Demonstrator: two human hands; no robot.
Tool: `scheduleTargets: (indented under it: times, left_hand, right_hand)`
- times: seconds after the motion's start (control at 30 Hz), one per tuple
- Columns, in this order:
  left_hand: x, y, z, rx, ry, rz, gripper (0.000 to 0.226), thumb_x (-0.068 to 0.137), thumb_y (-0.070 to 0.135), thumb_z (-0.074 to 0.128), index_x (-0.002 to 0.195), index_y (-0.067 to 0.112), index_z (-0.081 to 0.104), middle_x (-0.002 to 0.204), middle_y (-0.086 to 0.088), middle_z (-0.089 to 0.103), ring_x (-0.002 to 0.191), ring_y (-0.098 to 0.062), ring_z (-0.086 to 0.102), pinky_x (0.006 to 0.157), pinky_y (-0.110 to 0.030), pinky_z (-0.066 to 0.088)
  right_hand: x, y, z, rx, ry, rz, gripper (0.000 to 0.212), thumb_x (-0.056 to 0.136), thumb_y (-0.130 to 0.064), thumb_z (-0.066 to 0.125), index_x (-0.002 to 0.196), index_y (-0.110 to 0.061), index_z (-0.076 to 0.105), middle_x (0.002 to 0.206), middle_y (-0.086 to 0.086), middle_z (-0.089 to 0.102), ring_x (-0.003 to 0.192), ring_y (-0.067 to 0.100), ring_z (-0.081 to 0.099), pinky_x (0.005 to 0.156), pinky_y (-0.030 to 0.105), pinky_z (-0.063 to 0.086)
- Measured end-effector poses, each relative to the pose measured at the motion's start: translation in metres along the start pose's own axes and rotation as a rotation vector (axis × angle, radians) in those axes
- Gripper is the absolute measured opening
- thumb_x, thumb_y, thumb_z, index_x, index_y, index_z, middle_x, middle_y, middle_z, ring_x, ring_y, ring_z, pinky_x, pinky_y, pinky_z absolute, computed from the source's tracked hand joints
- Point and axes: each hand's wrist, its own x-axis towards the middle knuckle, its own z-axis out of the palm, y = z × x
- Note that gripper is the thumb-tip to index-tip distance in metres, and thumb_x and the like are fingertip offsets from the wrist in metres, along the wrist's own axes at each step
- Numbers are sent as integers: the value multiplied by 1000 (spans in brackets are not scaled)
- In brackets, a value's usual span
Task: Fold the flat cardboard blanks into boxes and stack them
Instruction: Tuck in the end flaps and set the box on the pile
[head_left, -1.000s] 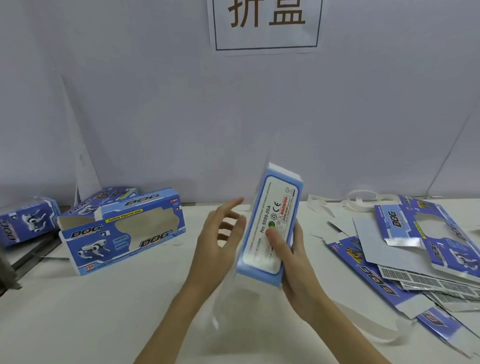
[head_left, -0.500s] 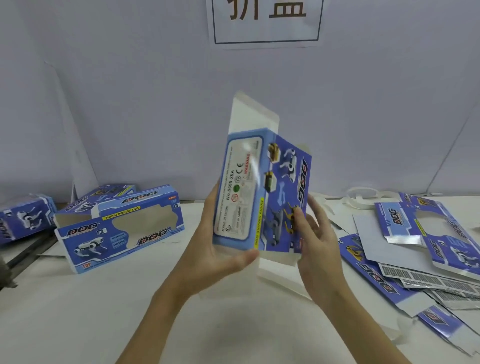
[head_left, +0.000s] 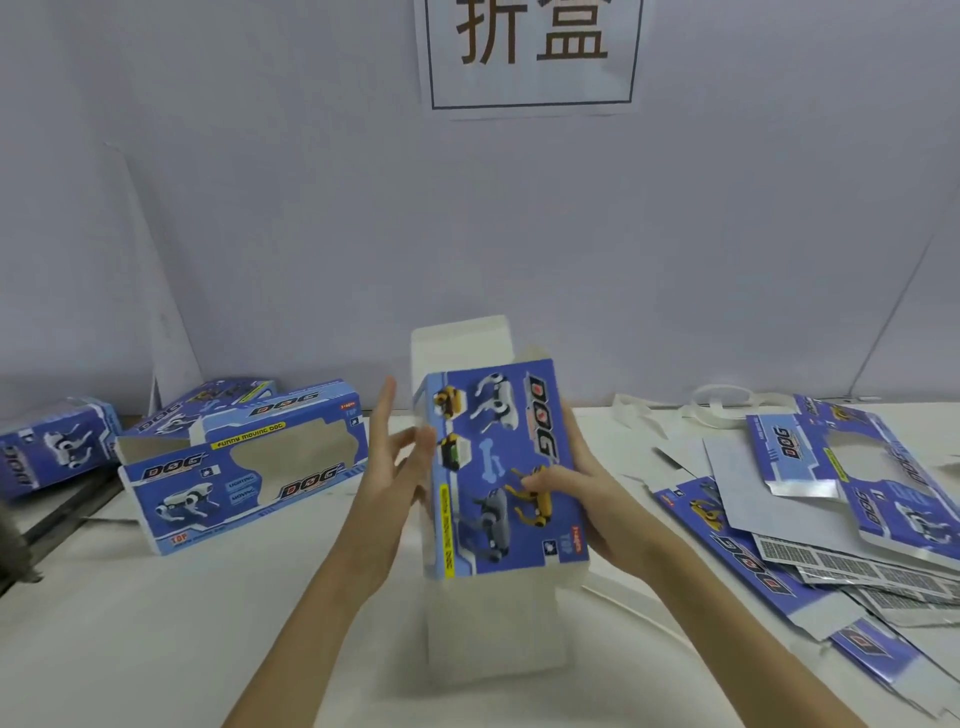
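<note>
The blue dog-print box (head_left: 498, 467) has turned its picture side up — right hand (head_left: 597, 499) grips it, thumb across; left hand (head_left: 384, 467) fingers spread beside it, above the worktop (head_left: 156, 623).

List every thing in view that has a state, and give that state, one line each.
Box in hand: held upright, top flap open, bottom flap hanging open.
Right hand: grips the box's right side, thumb on its front.
Left hand: fingers straight, beside the box's left edge.
Folded boxes: lying on the table at left, the front one's left end open.
Flat blanks: unfolded, piled loosely at right.
</note>
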Motion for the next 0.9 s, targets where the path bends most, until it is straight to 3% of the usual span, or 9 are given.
scheduleTargets:
  times: [0.1,0.2,0.33,0.47,0.6,0.8,0.9]
  left_hand:
    - [1,6,-2,-73,59,50,71,91,48,74,149,62,37,137,7,64,120,-24,71,82,-41,64]
    - [0,8,-4,-61,-19,56,64,95,35,70,151,46,43,140,-4,62,122,-30,69,88,-44,63]
    - [-2,4,3,-60,-61,27,57,97,33,67,149,38,44,138,-3,63,120,-32,70,88,-47,63]
    - [-7,-1,12,-49,-32,17,46,97,41,66,139,31,49,135,1,66,115,-22,72,77,-29,63]
    - [-8,-6,15,-63,-11,-82,43,93,44,68,129,29,52,128,-1,71,109,-29,75,77,-41,66]
    - [-9,-11,16,-74,10,-106,40,92,45,70,126,31,53,119,-3,76,103,-32,77,72,-38,65]
    - [-10,-12,20,-93,49,-49,35,91,43,70,121,35,53,117,10,73,103,-24,77,70,-34,64]
  right_hand:
    - [4,-1,8,-40,-69,18,71,91,-30,76,139,-68,40,137,-6,69,122,29,70,84,42,64]
    - [7,-2,16,15,-11,-78,56,98,-43,68,140,-69,42,146,-6,63,127,27,68,87,41,63]
    - [8,1,18,32,90,-118,42,99,-42,63,137,-55,51,137,2,69,116,32,73,83,44,66]
    - [4,8,20,38,220,-113,34,94,-44,67,127,-37,61,129,8,73,109,34,76,78,38,66]
    - [0,16,20,58,277,-99,35,98,-40,71,128,-24,60,125,10,74,105,35,76,76,38,65]
    - [-4,21,21,51,301,-106,30,99,-39,71,121,-21,60,120,12,76,99,35,78,68,33,64]
    - [-4,24,22,78,358,-127,38,94,-42,77,120,-28,54,124,6,71,101,36,77,69,39,66]
